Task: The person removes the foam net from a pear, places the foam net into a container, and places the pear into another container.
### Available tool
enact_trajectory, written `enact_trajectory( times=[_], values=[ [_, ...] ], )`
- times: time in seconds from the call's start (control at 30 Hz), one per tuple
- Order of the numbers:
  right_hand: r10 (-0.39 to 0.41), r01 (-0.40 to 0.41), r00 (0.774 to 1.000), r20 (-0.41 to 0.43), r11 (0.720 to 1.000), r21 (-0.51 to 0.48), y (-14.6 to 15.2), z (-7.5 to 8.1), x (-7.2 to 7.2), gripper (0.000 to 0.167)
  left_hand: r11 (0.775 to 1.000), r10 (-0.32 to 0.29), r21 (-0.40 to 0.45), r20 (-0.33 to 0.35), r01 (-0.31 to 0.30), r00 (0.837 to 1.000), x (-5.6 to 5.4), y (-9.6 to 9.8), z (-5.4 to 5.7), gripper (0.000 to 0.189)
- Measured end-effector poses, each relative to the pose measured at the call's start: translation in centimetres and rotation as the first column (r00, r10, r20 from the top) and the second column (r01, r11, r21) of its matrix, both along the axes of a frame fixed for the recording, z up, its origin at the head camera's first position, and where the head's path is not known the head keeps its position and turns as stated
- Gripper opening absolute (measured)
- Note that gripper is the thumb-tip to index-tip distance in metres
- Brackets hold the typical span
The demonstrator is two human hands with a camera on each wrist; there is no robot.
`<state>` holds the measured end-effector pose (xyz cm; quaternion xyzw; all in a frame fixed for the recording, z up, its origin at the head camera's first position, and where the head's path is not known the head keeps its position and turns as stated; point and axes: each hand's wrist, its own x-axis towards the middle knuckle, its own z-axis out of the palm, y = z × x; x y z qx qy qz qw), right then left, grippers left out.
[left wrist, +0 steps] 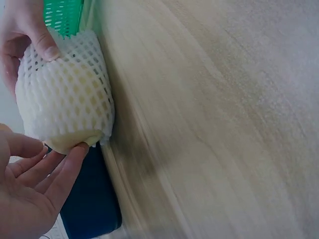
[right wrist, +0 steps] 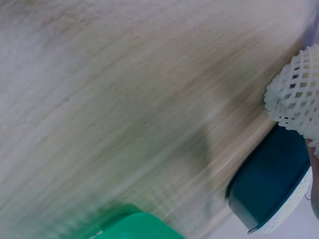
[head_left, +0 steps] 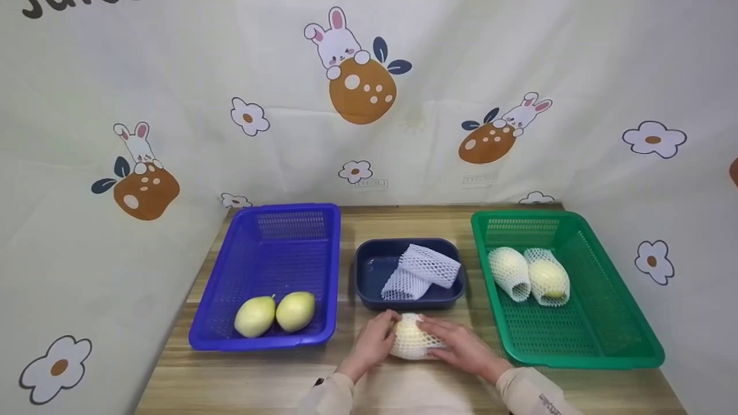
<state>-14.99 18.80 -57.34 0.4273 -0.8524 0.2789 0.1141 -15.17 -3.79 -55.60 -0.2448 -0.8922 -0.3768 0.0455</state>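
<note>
Between both hands, just in front of the dark blue tray, is a yellow pear (left wrist: pixel 75 142) inside a white foam net sleeve (head_left: pixel 410 341). My left hand (head_left: pixel 372 343) holds the pear's bare end, its fingertips and thumb touching it where it shows past the sleeve in the left wrist view. At the opposite end, my right hand (head_left: pixel 464 350) grips the sleeve, thumb on the near side and fingers behind. The right wrist view catches only part of the sleeve (right wrist: pixel 296 97) and a sliver of that hand (right wrist: pixel 314 186).
A blue basket (head_left: pixel 202 323) on the left holds two bare pears (head_left: pixel 255 317). Behind the hands, the dark blue tray (head_left: pixel 369 276) contains white foam nets (head_left: pixel 429 265). In the green basket (head_left: pixel 611 288) on the right lie two netted pears (head_left: pixel 548 278). A printed cloth backs the wooden table (head_left: pixel 230 380).
</note>
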Motion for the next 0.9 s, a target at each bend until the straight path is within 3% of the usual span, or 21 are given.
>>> enact_trajectory(
  times=[0.2, 0.33, 0.63, 0.9],
  values=[
    [-0.054, 0.046, 0.994, 0.093, 0.995, 0.089, -0.1, -0.2, 0.3, 0.068, 0.996, -0.054, -0.065, 0.047, 0.057, 0.997, 0.0, -0.3, 0.1, 0.042],
    [-0.058, 0.042, 0.99, 0.129, 0.992, 0.123, -0.5, -0.3, 0.3, 0.076, 0.991, -0.046, -0.123, 0.092, 0.057, 0.995, 0.2, 0.0, 0.2, 0.057],
    [-0.056, 0.052, 0.997, 0.049, 0.995, 0.087, -0.5, -0.6, 0.2, 0.069, 0.986, -0.042, -0.154, 0.127, 0.062, 0.991, 0.2, 0.7, -0.6, 0.071],
    [-0.042, 0.04, 0.999, 0.022, 0.997, 0.071, -0.4, -0.5, 0.2, 0.065, 0.985, -0.056, -0.155, 0.111, 0.073, 0.992, -0.1, 1.2, -1.1, 0.073]
  ],
)
